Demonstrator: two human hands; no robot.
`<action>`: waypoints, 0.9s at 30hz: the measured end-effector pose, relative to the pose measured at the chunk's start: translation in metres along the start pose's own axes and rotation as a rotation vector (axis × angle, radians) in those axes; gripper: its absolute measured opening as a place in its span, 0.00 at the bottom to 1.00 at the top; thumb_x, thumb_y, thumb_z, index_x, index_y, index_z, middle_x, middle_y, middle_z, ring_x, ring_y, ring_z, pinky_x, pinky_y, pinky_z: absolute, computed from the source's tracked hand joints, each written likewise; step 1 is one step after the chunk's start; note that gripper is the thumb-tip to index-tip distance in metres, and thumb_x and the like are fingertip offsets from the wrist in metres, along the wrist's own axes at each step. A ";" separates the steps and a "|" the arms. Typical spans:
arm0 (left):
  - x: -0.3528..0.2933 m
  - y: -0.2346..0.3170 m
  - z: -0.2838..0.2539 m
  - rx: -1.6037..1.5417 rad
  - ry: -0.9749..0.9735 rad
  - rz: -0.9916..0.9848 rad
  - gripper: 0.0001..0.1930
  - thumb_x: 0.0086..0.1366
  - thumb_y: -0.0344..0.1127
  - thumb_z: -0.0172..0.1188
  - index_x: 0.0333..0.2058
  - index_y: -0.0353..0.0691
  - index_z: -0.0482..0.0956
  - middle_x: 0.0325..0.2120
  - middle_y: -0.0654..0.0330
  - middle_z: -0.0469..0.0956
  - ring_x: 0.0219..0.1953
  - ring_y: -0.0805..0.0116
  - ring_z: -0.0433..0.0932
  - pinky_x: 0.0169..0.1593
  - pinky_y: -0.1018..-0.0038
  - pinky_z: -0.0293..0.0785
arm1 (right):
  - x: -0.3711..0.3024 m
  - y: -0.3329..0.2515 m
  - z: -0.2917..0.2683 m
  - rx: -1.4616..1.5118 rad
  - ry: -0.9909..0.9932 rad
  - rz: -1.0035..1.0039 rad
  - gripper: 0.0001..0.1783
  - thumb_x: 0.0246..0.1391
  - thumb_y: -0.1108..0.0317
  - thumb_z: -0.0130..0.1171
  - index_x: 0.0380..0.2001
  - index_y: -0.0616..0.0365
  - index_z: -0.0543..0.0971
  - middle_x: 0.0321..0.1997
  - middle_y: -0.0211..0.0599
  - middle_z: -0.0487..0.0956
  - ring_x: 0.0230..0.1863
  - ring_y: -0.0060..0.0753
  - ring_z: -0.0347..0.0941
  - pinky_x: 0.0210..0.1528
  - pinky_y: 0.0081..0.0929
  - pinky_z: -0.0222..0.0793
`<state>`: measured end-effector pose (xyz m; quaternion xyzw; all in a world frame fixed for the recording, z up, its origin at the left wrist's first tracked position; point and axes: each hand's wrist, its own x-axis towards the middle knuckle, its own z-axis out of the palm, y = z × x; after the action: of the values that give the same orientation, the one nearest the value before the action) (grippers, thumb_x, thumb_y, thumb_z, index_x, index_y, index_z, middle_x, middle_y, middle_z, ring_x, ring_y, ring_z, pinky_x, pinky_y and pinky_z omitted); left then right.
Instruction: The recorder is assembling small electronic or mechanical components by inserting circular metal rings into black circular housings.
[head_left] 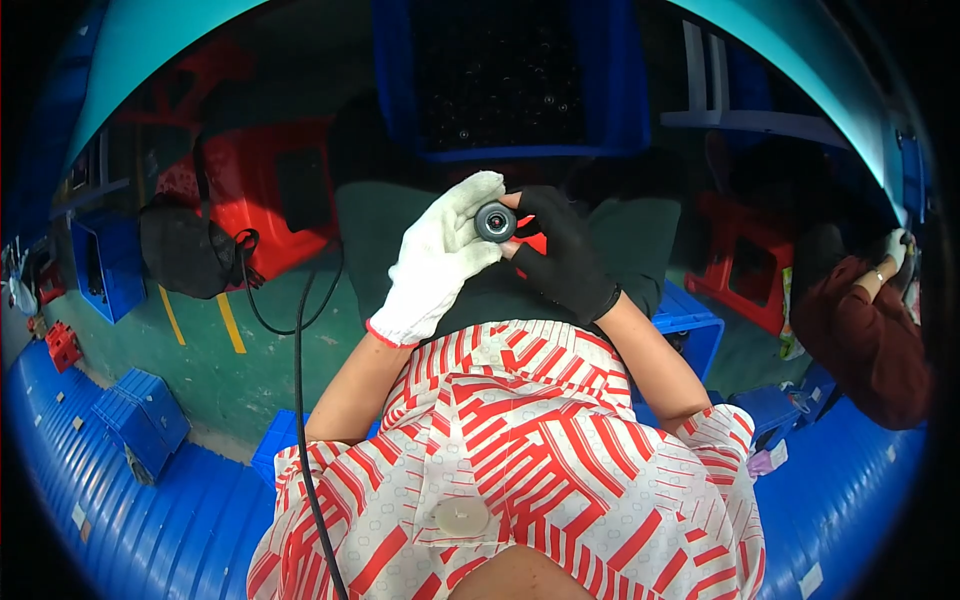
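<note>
My left hand (440, 262), in a white glove, and my right hand (565, 252), in a black glove, meet in front of me over my lap. Between their fingertips sits a small round dark metal part (495, 221) with a shiny ring face. Both hands pinch it, the left from the left side and the right from the right. Something red (533, 243) shows just behind the right fingers; I cannot tell what it is. A blue crate (505, 85) full of small dark parts stands on the floor beyond my knees.
A red plastic stool (268, 195) and a dark bag (185, 245) with a black cable (298, 380) lie to my left. Another red stool (745, 260) and blue bins (695, 330) stand to my right. A second person in a dark red sleeve (865, 335) works at far right.
</note>
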<state>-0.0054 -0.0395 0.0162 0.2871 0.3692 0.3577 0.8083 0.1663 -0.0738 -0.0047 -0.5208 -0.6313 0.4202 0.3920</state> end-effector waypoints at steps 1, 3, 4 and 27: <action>0.000 0.000 0.000 -0.001 0.001 0.001 0.33 0.51 0.14 0.57 0.58 0.27 0.59 0.53 0.48 0.65 0.54 0.61 0.69 0.53 0.70 0.73 | 0.000 0.000 0.000 -0.001 0.004 -0.006 0.24 0.43 0.76 0.64 0.47 0.57 0.71 0.47 0.43 0.72 0.47 0.44 0.73 0.47 0.30 0.70; -0.001 -0.001 0.000 0.015 0.013 0.006 0.33 0.52 0.15 0.57 0.58 0.27 0.59 0.53 0.48 0.66 0.55 0.60 0.68 0.54 0.70 0.73 | 0.000 0.000 0.000 -0.011 -0.008 -0.004 0.25 0.43 0.76 0.64 0.48 0.57 0.71 0.47 0.43 0.72 0.47 0.44 0.73 0.47 0.30 0.70; 0.000 0.000 0.001 0.015 0.013 0.007 0.33 0.52 0.15 0.57 0.58 0.27 0.59 0.53 0.48 0.66 0.55 0.60 0.68 0.54 0.70 0.73 | 0.000 0.001 -0.001 -0.022 -0.018 -0.002 0.25 0.44 0.76 0.63 0.48 0.57 0.71 0.47 0.43 0.72 0.47 0.43 0.72 0.47 0.30 0.70; 0.005 -0.008 -0.015 -0.179 0.071 -0.220 0.21 0.64 0.34 0.56 0.51 0.26 0.68 0.38 0.48 0.76 0.34 0.64 0.80 0.36 0.72 0.82 | 0.012 0.001 -0.010 0.059 -0.084 0.136 0.26 0.46 0.63 0.66 0.49 0.56 0.73 0.48 0.40 0.73 0.49 0.39 0.72 0.50 0.29 0.68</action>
<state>-0.0122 -0.0373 0.0004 0.1585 0.3934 0.3083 0.8515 0.1742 -0.0610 -0.0014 -0.5328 -0.5978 0.4855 0.3509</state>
